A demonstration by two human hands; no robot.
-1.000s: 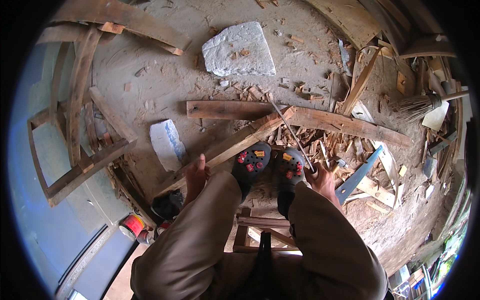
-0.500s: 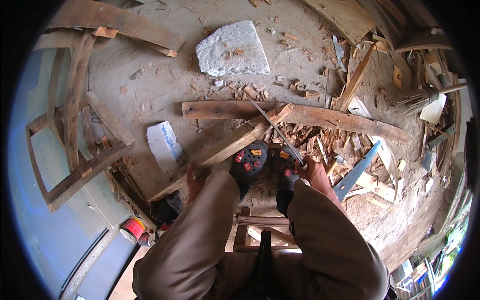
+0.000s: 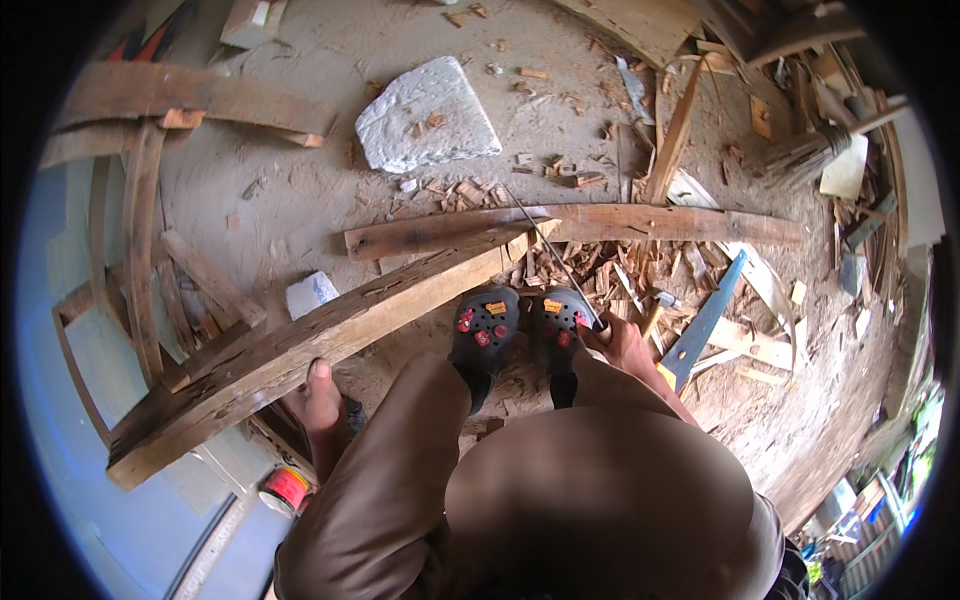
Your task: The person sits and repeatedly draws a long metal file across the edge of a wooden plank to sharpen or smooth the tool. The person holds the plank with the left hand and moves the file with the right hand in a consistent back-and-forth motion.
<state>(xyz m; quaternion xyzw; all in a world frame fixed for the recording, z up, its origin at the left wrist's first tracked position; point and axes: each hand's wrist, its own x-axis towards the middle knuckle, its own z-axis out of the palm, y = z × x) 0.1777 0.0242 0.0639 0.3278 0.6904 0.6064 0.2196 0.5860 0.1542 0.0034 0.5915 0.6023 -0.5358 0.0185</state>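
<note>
A long squared wooden beam (image 3: 330, 325) slants from the lower left up to the middle. My left hand (image 3: 318, 400) grips its lower edge, thumb pressed against the near side. The beam's far end lies over a curved plank (image 3: 690, 222) on the ground. In my right hand (image 3: 622, 345), fingers closed round the handle, is a machete (image 3: 566, 270) with a long narrow blade. The blade points up and away, passing at the beam's far end; whether it touches the wood I cannot tell. Both hands are beside my dark clogs (image 3: 485, 325).
Right of my feet lie a blue-bladed handsaw (image 3: 705, 320), a hammer (image 3: 657, 312) and wood chips (image 3: 590, 265). A large white block (image 3: 430, 115) is ahead, a smaller white block (image 3: 312, 294) behind the beam. Wooden frames (image 3: 145, 250) stand left, a can (image 3: 287, 487) below them.
The beam's near end has come up and swung left, raised by my left hand. My right hand keeps the machete at nearly the same spot. The view has shifted slightly.
</note>
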